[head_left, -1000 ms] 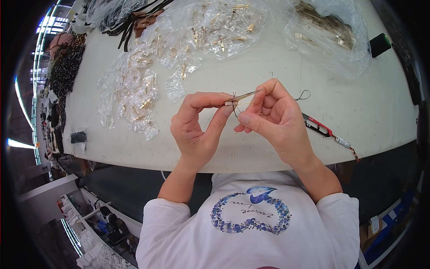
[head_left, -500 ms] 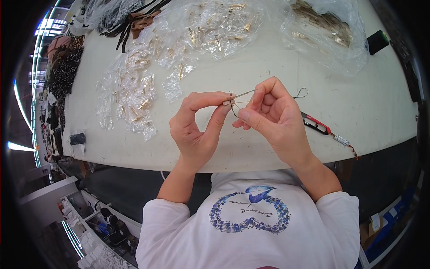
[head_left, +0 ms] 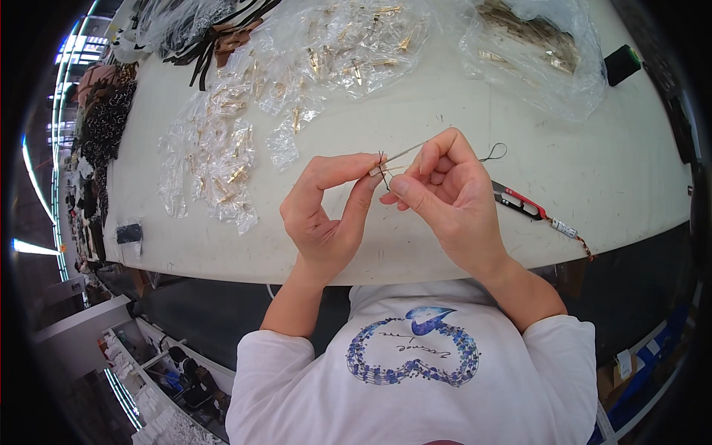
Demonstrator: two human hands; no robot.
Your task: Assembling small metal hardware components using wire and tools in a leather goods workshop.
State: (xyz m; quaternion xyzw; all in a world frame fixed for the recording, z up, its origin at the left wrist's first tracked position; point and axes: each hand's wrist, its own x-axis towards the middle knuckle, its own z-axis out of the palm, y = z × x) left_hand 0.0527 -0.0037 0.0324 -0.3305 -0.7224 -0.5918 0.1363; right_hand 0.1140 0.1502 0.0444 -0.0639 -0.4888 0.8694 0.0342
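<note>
above the white desk [head_left: 415, 96], near the red snips [head_left: 517, 200], both hands stay put: left hand [head_left: 326, 215] and right hand [head_left: 445, 194] fingers still pinching the thin metal pin with dark thread [head_left: 391, 159]; work unadvanced.

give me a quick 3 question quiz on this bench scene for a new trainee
1. True or false: the thread snips with red handles lie on the table beside the right hand.
2. What does the left hand pinch between thumb and forefinger?
A. a thin metal piece with dark thread
B. a black spool
C. a clear bag
3. Fill in: the clear bags left of the hands hold small ____-coloured metal parts.

Key
1. True
2. A: both hands meet at the thin metal piece, held above the table.
3. gold
</note>
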